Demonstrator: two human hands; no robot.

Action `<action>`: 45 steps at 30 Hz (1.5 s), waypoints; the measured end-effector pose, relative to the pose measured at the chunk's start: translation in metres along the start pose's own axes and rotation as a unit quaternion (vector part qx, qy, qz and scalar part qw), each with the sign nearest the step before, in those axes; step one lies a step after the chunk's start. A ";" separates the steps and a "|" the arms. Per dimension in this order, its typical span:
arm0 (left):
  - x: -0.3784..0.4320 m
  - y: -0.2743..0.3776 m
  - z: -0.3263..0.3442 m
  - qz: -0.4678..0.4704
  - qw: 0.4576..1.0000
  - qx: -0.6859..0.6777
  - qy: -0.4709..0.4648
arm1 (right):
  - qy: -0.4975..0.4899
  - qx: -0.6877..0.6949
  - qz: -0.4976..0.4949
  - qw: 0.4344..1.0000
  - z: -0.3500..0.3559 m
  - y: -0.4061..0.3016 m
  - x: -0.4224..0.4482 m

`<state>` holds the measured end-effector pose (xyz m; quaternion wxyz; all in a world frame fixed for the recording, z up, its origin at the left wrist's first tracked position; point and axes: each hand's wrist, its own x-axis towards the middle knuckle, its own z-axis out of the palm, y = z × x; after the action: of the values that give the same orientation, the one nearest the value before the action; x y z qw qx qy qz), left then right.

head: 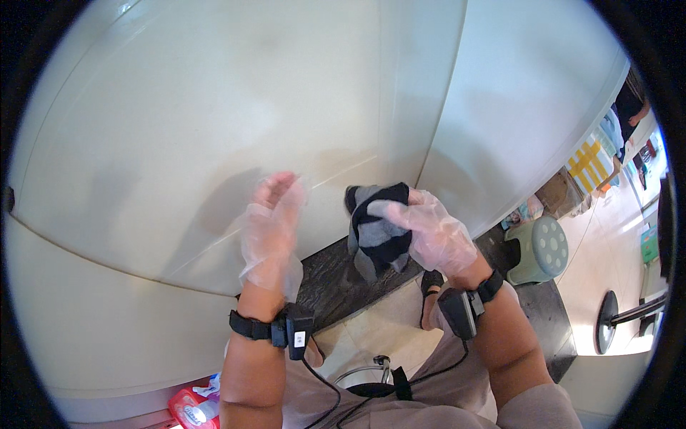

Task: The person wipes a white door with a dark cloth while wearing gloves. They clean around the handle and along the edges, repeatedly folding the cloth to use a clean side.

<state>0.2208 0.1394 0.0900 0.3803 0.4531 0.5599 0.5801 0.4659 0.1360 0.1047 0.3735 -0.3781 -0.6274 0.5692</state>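
Note:
My right hand (439, 230), in a clear plastic glove, grips a bunched black-and-grey striped cloth item (380, 230). My thumb lies across its front, and loose grey ends hang below. To the left, my left hand (276, 220) wears a similar loose glove. Its fingers are slightly blurred and loosely curled, with nothing visible in them. Both hands are in front of a large smooth white panelled surface (241, 107), where shadows fall. The cloth overlaps a dark stone-look strip (337, 284) along the floor.
A pale green plastic stool (536, 249) stands at the right. Beyond it are a yellow-taped box (587, 166) and a round black stand base (606, 322). A red package (195, 407) lies at lower left. Cables run from both wrist devices. Another person's arm (638, 115) shows far right.

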 end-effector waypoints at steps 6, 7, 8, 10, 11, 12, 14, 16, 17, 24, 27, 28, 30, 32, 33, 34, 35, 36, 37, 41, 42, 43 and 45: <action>-0.028 -0.029 0.010 -0.039 0.992 0.032 -0.117 | 0.099 -0.332 -0.088 0.934 -0.005 -0.003 -0.002; -0.031 -0.037 0.010 0.025 0.983 0.079 -0.161 | 0.080 -0.124 -0.071 0.987 -0.006 -0.003 0.000; -0.031 -0.044 0.013 0.006 0.977 0.088 -0.193 | 0.061 0.135 -0.031 0.988 -0.005 -0.003 0.002; -0.030 -0.055 0.021 -0.113 0.961 0.069 -0.241 | 0.036 0.410 0.021 0.911 -0.004 -0.005 0.005; -0.030 -0.058 0.026 -0.197 0.943 0.034 -0.265 | 0.029 0.439 0.027 0.898 -0.004 -0.006 0.005; -0.030 -0.059 0.032 -0.187 0.934 0.018 -0.305 | 0.006 0.470 0.018 0.883 -0.004 -0.006 0.005; -0.034 -0.052 0.045 -0.165 0.911 -0.016 -0.377 | 0.028 0.431 0.032 0.901 -0.004 -0.008 0.005; -0.042 -0.038 0.057 -0.184 0.906 -0.193 -0.329 | 0.005 0.427 0.027 0.904 -0.004 -0.008 0.004; -0.045 -0.029 0.057 -0.169 0.900 -0.240 -0.321 | -0.020 0.443 0.022 0.896 -0.004 -0.007 0.004; -0.033 0.006 0.044 -0.015 0.979 -0.038 -0.201 | 0.214 -0.271 -0.182 0.921 -0.010 0.002 -0.006; -0.029 0.002 0.035 0.090 0.980 0.117 -0.134 | 0.219 -0.376 -0.104 0.894 -0.013 0.001 -0.008; -0.029 0.000 0.037 0.041 0.990 0.076 -0.108 | 0.205 -0.375 -0.106 0.898 -0.013 0.000 -0.008; -0.028 -0.002 0.038 -0.004 0.989 -0.105 -0.102 | 0.167 -0.375 -0.128 0.903 -0.012 -0.004 -0.005; -0.025 -0.001 0.039 -0.021 0.997 -0.042 -0.054 | 0.132 0.004 -0.035 0.991 -0.007 -0.007 0.001; -0.023 0.000 0.039 -0.011 0.999 -0.021 -0.040 | 0.105 0.196 0.015 0.975 -0.003 -0.009 0.004; -0.021 0.001 0.037 -0.005 1.000 0.019 -0.022 | 0.112 0.221 0.007 0.969 -0.001 -0.010 0.006; -0.019 0.003 0.035 0.012 0.999 0.053 -0.007 | 0.129 0.187 0.009 0.974 0.002 -0.011 0.008; -0.017 0.005 0.032 0.023 0.996 0.086 0.011 | 0.145 0.151 0.012 0.978 0.003 -0.012 0.009; -0.016 0.006 0.029 -0.003 0.999 0.035 -0.010 | 0.162 0.115 0.015 0.980 0.004 -0.012 0.009; -0.016 0.013 0.017 -0.028 0.995 0.003 -0.099 | 0.218 -0.039 -0.017 0.975 0.002 -0.007 0.012; -0.017 0.015 0.016 0.000 0.993 0.029 -0.118 | 0.230 -0.105 -0.075 0.965 0.002 -0.003 0.016; -0.018 0.017 0.014 -0.001 0.986 0.077 -0.148 | 0.240 -0.169 -0.134 0.946 0.002 0.000 0.020; -0.020 0.018 0.013 0.007 0.965 0.163 -0.204 | 0.229 -0.157 -0.138 0.951 -0.003 0.005 0.025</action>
<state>0.2405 0.1230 0.1059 0.4035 0.6216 0.5540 0.3794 0.4577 0.1599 0.1008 0.5178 -0.4616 -0.6527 0.3046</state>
